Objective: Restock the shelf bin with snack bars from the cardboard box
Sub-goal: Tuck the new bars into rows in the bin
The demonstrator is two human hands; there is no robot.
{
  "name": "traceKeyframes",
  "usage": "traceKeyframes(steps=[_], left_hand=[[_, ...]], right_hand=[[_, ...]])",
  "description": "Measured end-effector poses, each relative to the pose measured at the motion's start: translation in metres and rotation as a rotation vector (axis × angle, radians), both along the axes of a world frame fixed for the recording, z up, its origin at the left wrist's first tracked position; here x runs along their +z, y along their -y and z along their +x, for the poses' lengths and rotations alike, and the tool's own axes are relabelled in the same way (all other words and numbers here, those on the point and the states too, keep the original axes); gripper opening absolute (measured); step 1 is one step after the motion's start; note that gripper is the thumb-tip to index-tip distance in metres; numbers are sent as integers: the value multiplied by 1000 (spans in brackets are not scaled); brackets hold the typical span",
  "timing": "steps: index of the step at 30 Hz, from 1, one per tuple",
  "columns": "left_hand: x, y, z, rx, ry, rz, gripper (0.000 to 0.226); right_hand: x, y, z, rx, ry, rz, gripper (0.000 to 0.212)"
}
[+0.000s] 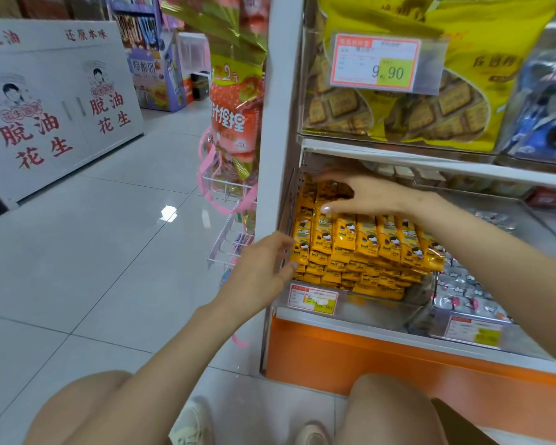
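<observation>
Orange-yellow snack bars (366,242) lie stacked in rows inside the clear shelf bin (382,308) on the lowest shelf. My right hand (363,194) reaches into the bin from the right and rests on the back rows, fingers spread over the bars and thumb near the front row. My left hand (264,268) is at the bin's left side, fingers straight, their tips touching the left end of the stack. A brown corner at the bottom right may be the cardboard box (463,425); most of it is out of view.
A neighbouring bin of silver-wrapped snacks (466,290) sits to the right. Yellow cracker bags (430,101) fill the shelf above. A wire rack with hanging strawberry packs (235,123) stands left of the white shelf post (276,123). My knees and shoes are below, on grey floor tiles.
</observation>
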State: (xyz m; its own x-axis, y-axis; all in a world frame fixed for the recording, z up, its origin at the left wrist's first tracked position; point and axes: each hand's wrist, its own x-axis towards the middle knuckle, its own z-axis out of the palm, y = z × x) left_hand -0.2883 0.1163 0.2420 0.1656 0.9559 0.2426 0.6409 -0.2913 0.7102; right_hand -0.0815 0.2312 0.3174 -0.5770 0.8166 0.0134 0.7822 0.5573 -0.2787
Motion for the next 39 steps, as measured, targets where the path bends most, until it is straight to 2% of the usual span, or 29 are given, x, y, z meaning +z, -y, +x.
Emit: traceKeyframes(steps=[3,6,11,15,19,23,27,29,33,39], left_hand=[[4,0,7,-32,63,12,43],[12,-7,16,-92,142,-21,55],[31,-46,44,-65,336,-299,63],[30,-82,59,58,354,-477,83],[23,-99,68,94,416,-600,84],[17,-108,73,135,482,-620,77],[10,-112,72,133,500,-646,77],[10,-113,72,116,496,-664,82],[-8,-130,70,69,506,-724,118],[-26,-148,63,58,528,-734,115]], right_hand=[[-5,17,18,-9,14,86,73],[-15,40,50,-68,-95,164,71],[-27,60,102,-240,-336,237,56],[-39,62,124,-359,-412,190,39],[-48,57,129,-442,-462,42,43],[-55,51,129,-476,-596,-79,56],[-63,46,128,-471,-667,-122,50],[-64,47,126,-475,-716,-162,57],[-63,45,126,-456,-837,-243,38],[-60,49,126,-434,-772,-228,52]])
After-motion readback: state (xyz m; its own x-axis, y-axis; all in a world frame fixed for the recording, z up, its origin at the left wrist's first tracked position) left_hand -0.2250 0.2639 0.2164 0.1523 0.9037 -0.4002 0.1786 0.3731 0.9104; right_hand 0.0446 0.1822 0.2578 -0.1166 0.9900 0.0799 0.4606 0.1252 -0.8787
